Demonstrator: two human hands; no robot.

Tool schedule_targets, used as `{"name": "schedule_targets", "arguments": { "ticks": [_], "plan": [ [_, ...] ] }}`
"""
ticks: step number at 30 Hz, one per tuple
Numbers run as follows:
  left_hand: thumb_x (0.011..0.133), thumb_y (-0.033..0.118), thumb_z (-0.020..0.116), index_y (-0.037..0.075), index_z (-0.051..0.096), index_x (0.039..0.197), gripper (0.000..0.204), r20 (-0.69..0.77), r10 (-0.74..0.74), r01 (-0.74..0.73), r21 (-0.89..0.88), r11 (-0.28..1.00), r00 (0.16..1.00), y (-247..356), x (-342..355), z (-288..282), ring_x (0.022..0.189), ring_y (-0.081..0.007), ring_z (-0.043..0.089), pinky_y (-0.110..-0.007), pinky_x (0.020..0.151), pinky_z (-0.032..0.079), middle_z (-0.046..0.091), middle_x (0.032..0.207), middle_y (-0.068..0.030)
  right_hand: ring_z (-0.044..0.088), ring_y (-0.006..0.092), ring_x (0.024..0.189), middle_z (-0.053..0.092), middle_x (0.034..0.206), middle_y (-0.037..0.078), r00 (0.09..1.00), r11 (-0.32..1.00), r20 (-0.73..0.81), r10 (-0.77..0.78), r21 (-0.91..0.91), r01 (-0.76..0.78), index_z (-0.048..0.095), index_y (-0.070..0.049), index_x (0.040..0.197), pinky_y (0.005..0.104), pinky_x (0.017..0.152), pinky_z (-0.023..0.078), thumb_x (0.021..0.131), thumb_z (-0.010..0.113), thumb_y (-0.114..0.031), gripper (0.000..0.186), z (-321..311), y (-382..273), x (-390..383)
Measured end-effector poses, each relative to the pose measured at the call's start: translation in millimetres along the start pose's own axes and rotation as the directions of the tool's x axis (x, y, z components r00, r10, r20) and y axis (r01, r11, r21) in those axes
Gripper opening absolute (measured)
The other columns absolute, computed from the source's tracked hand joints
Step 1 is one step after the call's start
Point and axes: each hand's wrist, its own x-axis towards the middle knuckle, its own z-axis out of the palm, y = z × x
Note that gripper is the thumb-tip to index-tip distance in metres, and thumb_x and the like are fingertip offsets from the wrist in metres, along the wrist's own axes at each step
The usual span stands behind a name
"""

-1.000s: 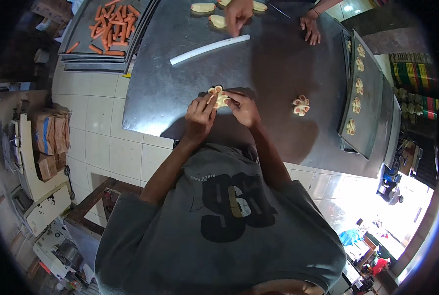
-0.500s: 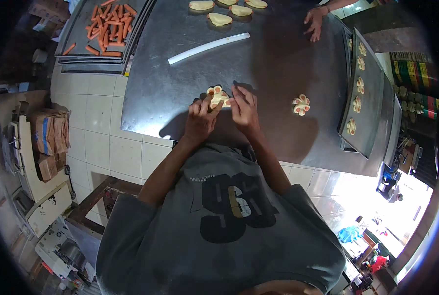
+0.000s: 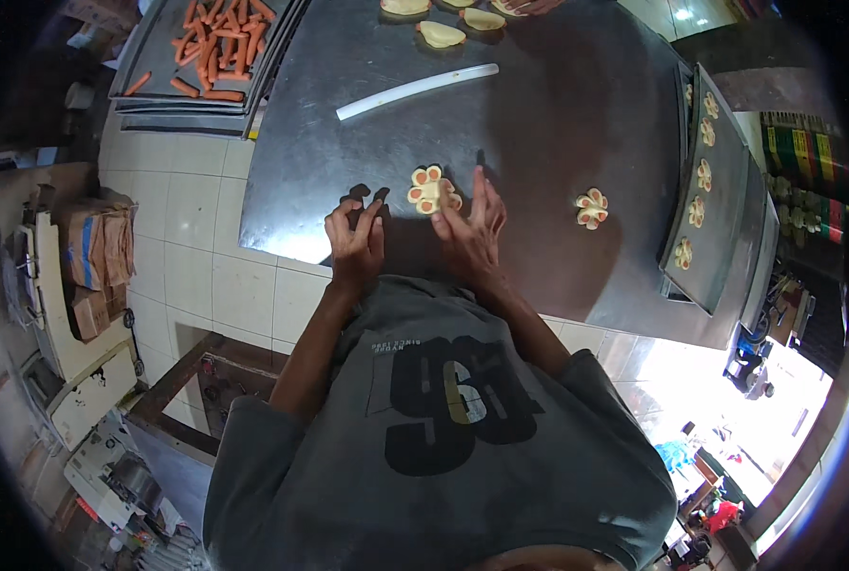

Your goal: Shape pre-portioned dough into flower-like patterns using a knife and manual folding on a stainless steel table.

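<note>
A flower-shaped piece of dough with sausage slices as petals (image 3: 429, 186) lies on the dark metal table in front of me. My right hand (image 3: 474, 233) is at its right side, fingers stretched out, the thumb and a finger touching or just over its edge. To the left of the dough, apart from it, my left hand (image 3: 356, 246) hangs over the table edge with its fingers spread and nothing in them. A second dough flower (image 3: 592, 208) lies farther right on the table.
A white tube (image 3: 417, 91) lies across the table beyond my hands. Several sausage-filled dough pieces (image 3: 441, 35) sit at the far edge, near another person's hand (image 3: 535, 5). Trays of sausages (image 3: 217, 52) stand far left; a tray (image 3: 729, 205) with dough flowers leans right.
My left hand has let go of the dough flower and drawn back left. My right hand has opened beside it. The other person's hand has moved left to the far dough pieces.
</note>
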Motion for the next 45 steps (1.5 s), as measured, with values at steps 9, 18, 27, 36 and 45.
{"name": "schedule_targets", "arguments": {
  "ticks": [9,18,27,36,45],
  "plan": [
    [0.093,0.007,0.062,0.003,0.066,0.119,0.027,0.049,0.049,-0.036,-0.230,0.972,0.998,9.8,39.8,23.7,0.107,-0.0340,0.059,-0.041,0.093,0.049,0.061,0.113,-0.0175,0.031,0.0460,0.139,0.025,0.157,0.030,0.999,0.999,0.031,-0.039,-0.033,0.040,0.049,-0.005,0.147,0.0534,0.115,0.021,0.100,0.052,-0.028,0.053,5.9,5.5,7.7],
    [0.094,0.016,0.064,0.001,0.067,0.120,0.031,0.392,-0.045,0.223,-0.422,0.879,0.919,13.9,94.9,39.6,0.089,-0.0319,0.069,-0.038,0.081,0.054,0.067,0.104,-0.0189,0.070,0.0189,0.097,0.073,0.112,0.012,0.856,0.521,0.173,0.487,0.729,-0.443,0.070,-0.002,0.119,0.0304,0.087,0.054,0.091,0.072,-0.016,0.031,-8.8,35.0,1.1],
    [0.094,0.016,0.064,0.004,0.070,0.117,0.026,0.518,0.016,0.169,-0.308,0.936,0.855,8.3,101.9,53.2,0.093,-0.0304,0.070,-0.037,0.083,0.055,0.071,0.108,-0.0182,0.070,0.0157,0.078,0.075,0.088,0.010,0.769,0.251,0.417,0.485,0.776,-0.579,0.073,0.001,0.108,0.0292,0.072,0.054,0.089,0.075,-0.026,0.033,30.8,36.4,4.1],
    [0.092,0.012,0.062,0.005,0.070,0.118,0.027,0.500,0.032,0.166,-0.348,0.923,0.866,8.2,105.6,45.0,0.091,-0.0318,0.070,-0.037,0.082,0.055,0.071,0.109,-0.0181,0.067,0.0129,0.083,0.074,0.090,0.008,0.751,0.313,0.329,0.572,0.759,-0.571,0.072,0.003,0.115,0.0268,0.071,0.053,0.088,0.077,-0.022,0.037,33.9,36.2,1.9],
    [0.093,0.011,0.062,0.004,0.069,0.118,0.027,0.463,-0.012,0.194,-0.348,0.917,0.886,-5.7,112.0,38.9,0.095,-0.0311,0.071,-0.037,0.086,0.055,0.071,0.110,-0.0182,0.070,0.0193,0.100,0.073,0.115,0.013,0.671,0.284,0.469,0.574,0.655,-0.701,0.068,-0.004,0.126,0.0303,0.089,0.053,0.089,0.074,-0.023,0.042,6.9,38.3,17.2]
  ]
}}
